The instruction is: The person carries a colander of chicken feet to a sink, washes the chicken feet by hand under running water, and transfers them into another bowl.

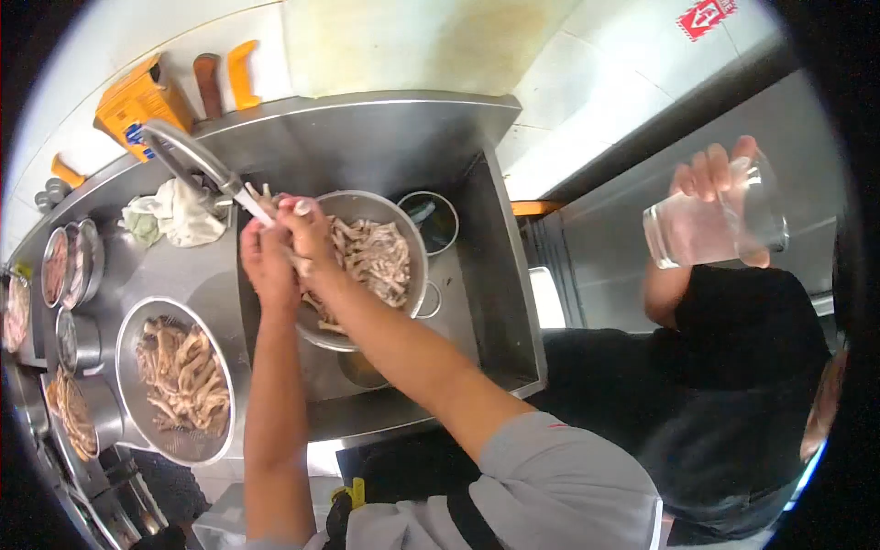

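Under the stream from the curved metal faucet (pixel 197 151), my left hand (pixel 269 261) and my right hand (pixel 308 229) are close together. My right hand is closed round a chicken foot (pixel 265 196), whose toes stick up above the fingers. My left hand is curled beside it, and what its fingers hold is hidden. Below both hands, a metal colander (pixel 417 266) full of chicken feet stands in the sink (pixel 449 321). Another colander (pixel 128 385), also with chicken feet, rests on the counter at the left.
A co-worker (pixel 733 367) in black at the right holds a clear container (pixel 706 225). A round pot (pixel 438 220) stands in the sink's far corner. Cloths (pixel 188 215), a yellow box (pixel 142 101) and knife handles (pixel 244 75) line the back. Metal bowls (pixel 82 261) are far left.
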A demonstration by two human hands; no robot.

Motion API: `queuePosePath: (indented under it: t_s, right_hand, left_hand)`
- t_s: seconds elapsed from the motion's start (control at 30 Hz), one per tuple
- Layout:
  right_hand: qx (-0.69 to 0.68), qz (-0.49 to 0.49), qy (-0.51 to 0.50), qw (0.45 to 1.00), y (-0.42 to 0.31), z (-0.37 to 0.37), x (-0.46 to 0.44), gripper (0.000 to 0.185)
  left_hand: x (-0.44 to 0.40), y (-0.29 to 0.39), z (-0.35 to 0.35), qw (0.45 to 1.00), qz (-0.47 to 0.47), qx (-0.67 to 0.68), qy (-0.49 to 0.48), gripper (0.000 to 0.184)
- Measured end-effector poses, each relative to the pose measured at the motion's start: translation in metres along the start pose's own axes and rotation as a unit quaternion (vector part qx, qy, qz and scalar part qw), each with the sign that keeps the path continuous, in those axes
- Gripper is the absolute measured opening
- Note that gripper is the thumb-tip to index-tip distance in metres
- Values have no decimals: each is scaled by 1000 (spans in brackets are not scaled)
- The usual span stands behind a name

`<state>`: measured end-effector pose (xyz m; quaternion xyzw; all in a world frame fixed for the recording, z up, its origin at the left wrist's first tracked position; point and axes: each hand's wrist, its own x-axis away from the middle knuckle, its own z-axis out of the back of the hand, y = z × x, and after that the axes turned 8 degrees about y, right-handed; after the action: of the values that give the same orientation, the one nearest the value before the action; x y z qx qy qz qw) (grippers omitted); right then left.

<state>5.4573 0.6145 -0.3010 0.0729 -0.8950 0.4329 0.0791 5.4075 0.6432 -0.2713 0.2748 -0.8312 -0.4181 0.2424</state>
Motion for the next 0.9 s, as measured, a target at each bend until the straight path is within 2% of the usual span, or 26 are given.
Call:
queuePosePath:
  t_s: [0.07,0.13,0.17,0.2,0.23,0.3,0.33,0.37,0.4,0.43,0.53,0.57,0.6,0.63,0.67,0.73,0.77,0.83,0.87,0.9]
  right_hand:
    - [-29,-79,-7,996,-6,-6,8,16]
    - [-73,-155,-18,985,-20,-8,11,16]
    - [-105,-197,-28,974,-27,-9,12,17]
    - [-96,-146,-54,983,-14,-7,10,19]
    - [-44,-95,-68,992,-16,-16,17,18]
    - [-17,-60,-96,993,-23,-16,21,17]
    - [-18,-102,-80,991,-43,-22,29,13]
    - [-66,-116,-154,979,-45,-12,23,11]
    - [-115,-167,-138,969,-60,-9,29,11]
    - [-164,-219,-125,954,-71,-10,33,13]
    - [-30,-145,-77,986,-53,-3,35,23]
    - [84,-103,-77,988,-56,-12,50,34]
    - [125,-89,-110,982,-51,-22,62,38]
    - [216,-41,-150,964,-48,-35,68,35]
    - [305,8,-181,935,-48,-43,70,32]
    - [301,-10,-110,947,-44,-52,47,25]
    - [212,-41,-58,975,-27,-43,20,23]
    - [209,-26,-66,975,-14,-41,4,23]
    - [209,-18,-71,975,-20,-48,12,23]
    - [292,31,-63,954,-25,-49,30,21]
  left_hand:
    - [-1,11,10,996,-61,-29,61,37]
    - [1,3,14,977,-141,-145,67,39]
    - [3,11,14,967,-142,-199,66,40]
    - [8,20,10,984,-111,-136,41,41]
    - [-2,9,25,981,-142,-131,36,35]
    - [9,26,17,940,-218,-260,37,34]
    - [17,30,17,904,-255,-339,53,35]
    - [28,36,9,884,-319,-342,24,34]
    - [41,48,0,822,-406,-400,11,32]
    - [49,55,-8,818,-428,-383,-22,31]
    - [37,19,2,920,-219,-304,112,28]
    - [14,1,28,970,-130,-176,101,26]
    - [-12,-10,50,994,-41,-42,87,25]
    - [-9,23,36,987,40,85,129,23]
    - [-15,23,47,989,70,105,80,21]
    - [-4,30,30,988,69,37,132,30]
    - [3,34,19,990,72,50,114,30]
    - [13,36,4,991,76,78,80,32]
    - [8,34,10,988,76,90,95,32]
    - [-4,37,17,986,68,105,110,31]
